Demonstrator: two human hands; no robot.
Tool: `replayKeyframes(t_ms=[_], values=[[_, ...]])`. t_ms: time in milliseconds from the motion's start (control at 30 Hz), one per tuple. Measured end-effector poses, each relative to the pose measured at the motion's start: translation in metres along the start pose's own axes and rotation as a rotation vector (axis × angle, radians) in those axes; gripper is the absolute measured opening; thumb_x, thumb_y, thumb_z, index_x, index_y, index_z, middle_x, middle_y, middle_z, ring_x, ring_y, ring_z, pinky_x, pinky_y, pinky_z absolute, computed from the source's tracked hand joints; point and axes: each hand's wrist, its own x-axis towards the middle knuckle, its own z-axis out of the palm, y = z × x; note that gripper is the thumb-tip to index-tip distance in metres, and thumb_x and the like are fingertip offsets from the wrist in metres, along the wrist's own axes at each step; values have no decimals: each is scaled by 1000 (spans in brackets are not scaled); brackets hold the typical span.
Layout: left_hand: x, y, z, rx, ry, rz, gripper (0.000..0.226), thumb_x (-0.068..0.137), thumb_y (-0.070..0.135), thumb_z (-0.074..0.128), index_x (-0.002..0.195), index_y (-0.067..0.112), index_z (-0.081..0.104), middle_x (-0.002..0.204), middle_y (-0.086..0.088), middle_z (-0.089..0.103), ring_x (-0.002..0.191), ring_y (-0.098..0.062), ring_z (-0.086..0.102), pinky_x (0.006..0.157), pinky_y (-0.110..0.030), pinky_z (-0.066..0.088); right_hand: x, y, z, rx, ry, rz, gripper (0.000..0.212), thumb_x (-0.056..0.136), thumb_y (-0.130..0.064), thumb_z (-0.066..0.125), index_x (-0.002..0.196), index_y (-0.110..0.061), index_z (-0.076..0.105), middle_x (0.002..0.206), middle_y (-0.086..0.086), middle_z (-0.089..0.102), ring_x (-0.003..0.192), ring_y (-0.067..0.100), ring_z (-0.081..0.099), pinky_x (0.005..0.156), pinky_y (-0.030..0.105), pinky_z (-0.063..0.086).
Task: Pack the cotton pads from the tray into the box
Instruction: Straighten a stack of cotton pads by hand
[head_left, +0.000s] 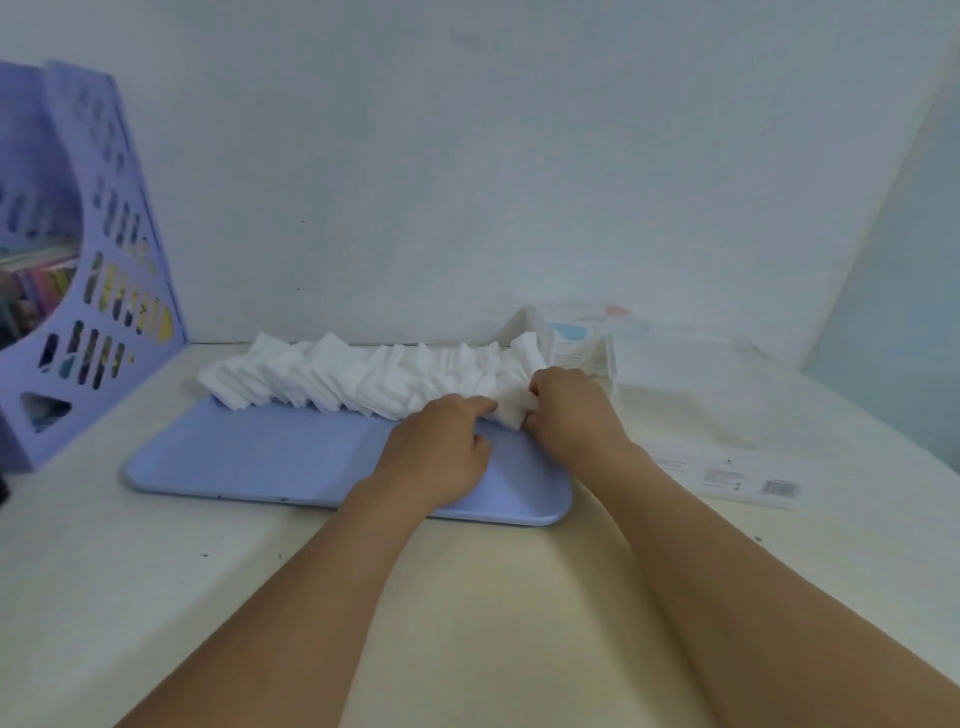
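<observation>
A long row of white square cotton pads (363, 379) lies along the far edge of a flat light-blue tray (260, 457). My left hand (441, 447) and my right hand (571, 410) meet at the row's right end, fingers pinched on a small bunch of pads (511, 408) between them. A clear plastic box (675, 358) stands open on the table to the right of the tray, its transparent lid (737, 467) lying in front of it.
A purple perforated file holder (88, 270) with books stands at the far left. A small white carton with blue and pink marks (576, 338) sits behind the clear box. A wall runs close behind the tray and another on the right.
</observation>
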Motion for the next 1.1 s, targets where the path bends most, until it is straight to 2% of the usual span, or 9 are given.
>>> replayKeyframes(t_ms=[133,233,333,400,500,600,767,900,1100], values=[[5,6,-1,-324,148,-104,21,92,26,61,112,26,67,76,9,61,71,-11,59,67,-30,51,-15,-8,-26,-66,210,-25,22,90,-13,53,71,-14,42,72,4,47,62,26,48,56,33,30],[9,20,-14,-847,207,-294,37,83,50,74,103,20,66,84,3,65,69,-10,59,60,-26,47,-26,-16,-44,390,378,-36,30,87,-13,54,62,-8,38,58,8,47,51,23,49,50,35,39],[6,28,-18,-1195,74,-246,39,90,43,70,117,16,68,111,-3,74,100,-20,70,84,-38,57,-33,-24,-49,1142,-114,45,24,96,-11,57,88,11,61,84,20,71,77,33,74,70,37,58],[4,27,-18,-1221,214,-291,18,98,28,63,110,17,70,107,-3,76,101,-23,71,91,-46,57,-30,-23,-40,1250,-264,99,25,99,-16,57,105,7,67,99,19,73,86,32,74,76,35,58],[8,15,-25,-1233,468,-436,10,102,18,54,106,16,62,105,-6,68,90,-25,69,72,-39,62,-21,-20,-20,796,119,114,26,92,-25,54,98,-4,67,97,14,70,85,29,66,82,45,58],[7,13,-32,-1307,475,-494,9,103,8,45,111,10,51,105,-9,58,79,-26,68,59,-30,61,-22,-24,-1,209,40,7,32,87,-26,62,112,-7,58,111,13,60,100,33,59,80,37,47],[5,23,-25,-1259,511,-543,7,96,9,43,91,13,44,87,-3,50,64,-18,60,74,-40,53,-11,-31,9,106,51,-24,21,86,-23,62,86,-11,44,94,8,50,87,30,54,62,31,32],[7,19,-15,-1123,586,-532,4,97,14,40,100,14,44,89,1,47,78,-18,47,66,-29,40,-12,-25,11,49,100,-66,33,90,-13,54,68,-17,30,84,5,45,74,23,43,49,23,17],[9,16,-12,-1086,587,-503,12,98,11,47,109,13,50,98,11,57,77,-11,62,67,-24,47,-17,-14,-2,227,239,-19,33,85,-5,49,61,-16,29,61,1,36,57,21,36,49,31,20]])
